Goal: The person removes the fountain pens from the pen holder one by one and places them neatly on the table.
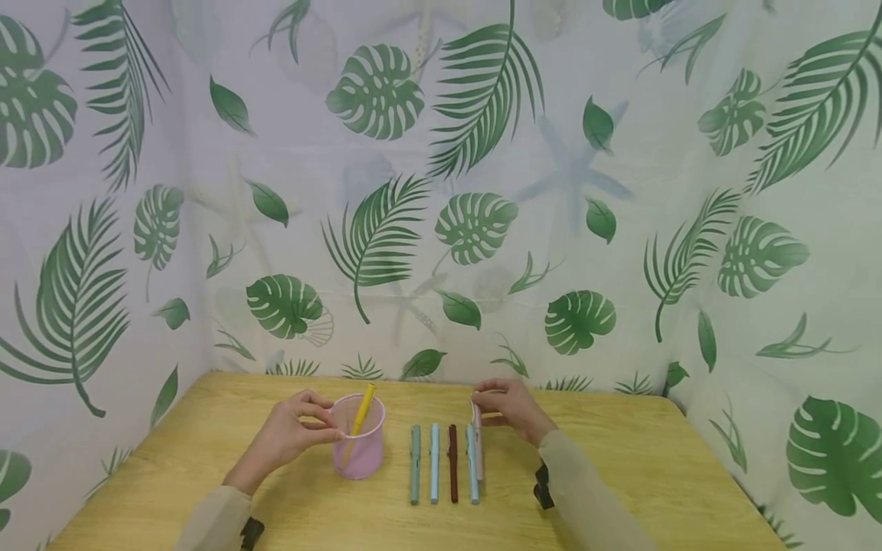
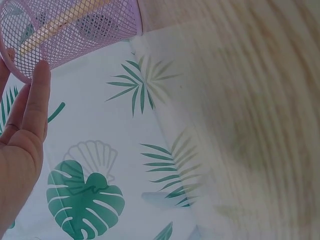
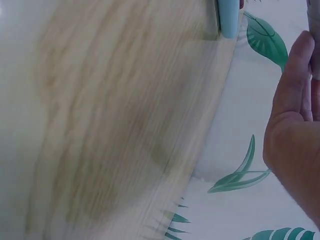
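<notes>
My left hand (image 1: pixel 296 430) holds the rim of a pink mesh pen cup (image 1: pixel 365 458), its fingers and thumb at the near-left edge. A yellow pen (image 1: pixel 364 407) leans inside the cup, and its shape shows through the mesh (image 2: pixel 117 25) in the left wrist view. To the right, my right hand (image 1: pixel 511 407) pinches the upper end of a greyish-pink pen (image 1: pixel 479 451). This pen stands close beside a light blue pen (image 1: pixel 472 467), at the right end of a row. Only part of the pinched pen (image 3: pixel 314 30) appears in the right wrist view.
Lying side by side between cup and right hand are a grey-green pen (image 1: pixel 415 467), another light blue pen (image 1: pixel 434 467) and a dark red pen (image 1: pixel 452 467). The wood-grain table (image 1: pixel 310 513) meets a leaf-patterned curtain (image 1: pixel 413 337) at the back and sides.
</notes>
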